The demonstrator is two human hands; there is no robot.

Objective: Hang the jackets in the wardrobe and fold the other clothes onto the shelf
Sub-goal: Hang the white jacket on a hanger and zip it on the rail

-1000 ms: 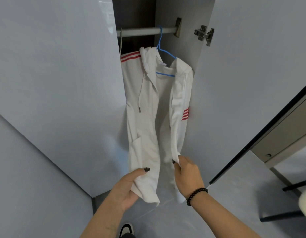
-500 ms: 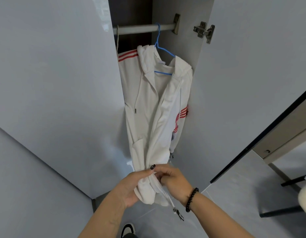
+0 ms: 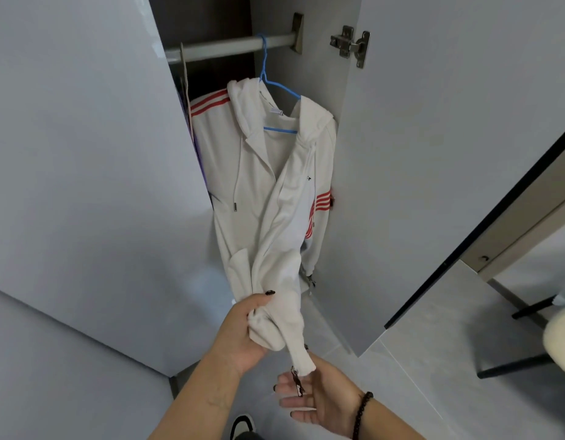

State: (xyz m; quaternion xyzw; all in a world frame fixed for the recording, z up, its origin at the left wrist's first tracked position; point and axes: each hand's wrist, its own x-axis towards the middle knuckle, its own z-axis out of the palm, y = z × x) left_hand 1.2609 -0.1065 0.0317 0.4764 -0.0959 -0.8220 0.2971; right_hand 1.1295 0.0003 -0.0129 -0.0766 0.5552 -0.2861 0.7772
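While the left hand (image 3: 243, 331) grips the hung jacket's (image 3: 275, 192) bunched hem, the right hand (image 3: 316, 398) (fingers relaxed) holds nothing.

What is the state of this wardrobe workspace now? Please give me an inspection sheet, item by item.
Surface: grey tiled floor; no shelf in view.
Job's things: white jacket with red stripes hangs on a blue hanger from the wardrobe rail, front hem gathered.
Clutter: nothing seen.
Grippers: left hand grips the bunched hem; right hand lies palm up, fingers relaxed, under the zipper end.
Cables: nothing seen.
Surroundings: both wardrobe doors open; door hinge; dark chair legs at right; a shoe below.
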